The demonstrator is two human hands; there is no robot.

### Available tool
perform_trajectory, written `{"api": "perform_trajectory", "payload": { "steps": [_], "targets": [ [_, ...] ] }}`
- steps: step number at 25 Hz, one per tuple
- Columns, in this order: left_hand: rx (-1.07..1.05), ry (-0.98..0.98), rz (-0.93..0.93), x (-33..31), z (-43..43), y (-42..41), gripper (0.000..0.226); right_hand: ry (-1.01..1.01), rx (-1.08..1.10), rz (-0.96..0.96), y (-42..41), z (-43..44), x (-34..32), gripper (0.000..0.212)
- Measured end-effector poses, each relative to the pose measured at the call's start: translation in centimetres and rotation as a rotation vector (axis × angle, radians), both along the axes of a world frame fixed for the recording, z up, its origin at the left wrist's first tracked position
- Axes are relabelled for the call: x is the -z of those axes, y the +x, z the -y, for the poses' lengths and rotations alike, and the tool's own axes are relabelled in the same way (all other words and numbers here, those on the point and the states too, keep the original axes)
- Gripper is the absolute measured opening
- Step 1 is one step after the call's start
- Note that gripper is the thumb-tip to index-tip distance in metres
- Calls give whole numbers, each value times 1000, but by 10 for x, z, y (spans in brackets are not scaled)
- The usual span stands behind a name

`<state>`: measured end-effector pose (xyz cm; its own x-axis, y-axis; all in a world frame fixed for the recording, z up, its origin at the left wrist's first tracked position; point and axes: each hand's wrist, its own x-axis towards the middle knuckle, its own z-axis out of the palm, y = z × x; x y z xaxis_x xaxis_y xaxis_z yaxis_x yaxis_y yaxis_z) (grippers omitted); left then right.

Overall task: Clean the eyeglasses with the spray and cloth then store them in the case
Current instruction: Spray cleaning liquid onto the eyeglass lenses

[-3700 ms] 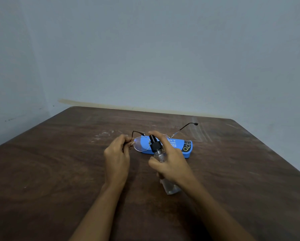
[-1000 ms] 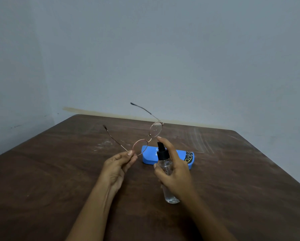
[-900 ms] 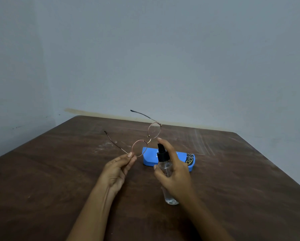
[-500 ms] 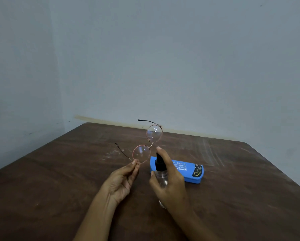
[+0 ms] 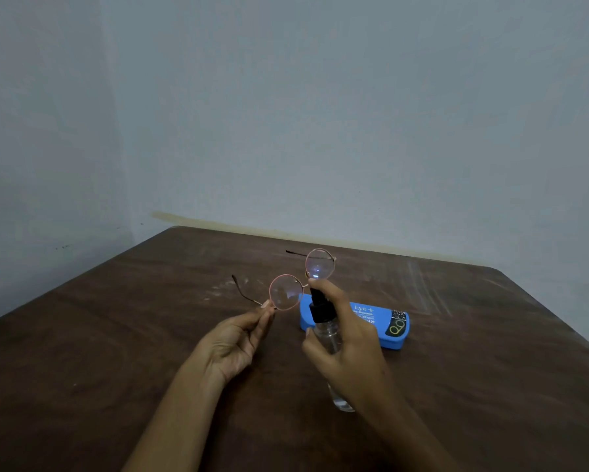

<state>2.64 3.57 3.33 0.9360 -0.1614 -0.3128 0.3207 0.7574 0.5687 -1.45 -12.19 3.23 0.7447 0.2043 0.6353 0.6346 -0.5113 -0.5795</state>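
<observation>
Now my left hand (image 5: 238,338) pinches the round wire glasses (image 5: 286,292) over the scuffed wood table (image 5: 116,335), while my right hand (image 5: 351,356) grips the clear bottle (image 5: 318,308), half hiding the blue case (image 5: 388,327) at two o'clock.

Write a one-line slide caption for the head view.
Left hand pinches round eyeglasses while right hand aims spray bottle at them, blue case behind on table.

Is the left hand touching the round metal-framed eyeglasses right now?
Touching: the head view shows the left hand pinching the round metal-framed eyeglasses at the frame's edge beside the nearer lens.
</observation>
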Motion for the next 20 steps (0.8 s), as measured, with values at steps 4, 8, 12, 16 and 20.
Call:
{"api": "perform_trajectory", "payload": {
  "steps": [4, 8, 12, 16, 20],
  "targets": [
    [8, 3, 2, 1, 0, 0, 21, -1, 11, -29, -2, 4, 0, 58],
    [22, -2, 1, 1, -1, -1, 20, -22, 19, -33, -3, 3, -2, 60],
    [21, 6, 3, 2, -2, 0, 33, -107, 10, -27, -5, -2, -2, 69],
    [31, 19, 5, 2, -2, -2, 24, -107, 13, -26, -6, -1, -2, 59],
    [47, 17, 9, 2, -1, -2, 19, -59, 22, -44, -6, 0, -2, 58]
  ]
}}
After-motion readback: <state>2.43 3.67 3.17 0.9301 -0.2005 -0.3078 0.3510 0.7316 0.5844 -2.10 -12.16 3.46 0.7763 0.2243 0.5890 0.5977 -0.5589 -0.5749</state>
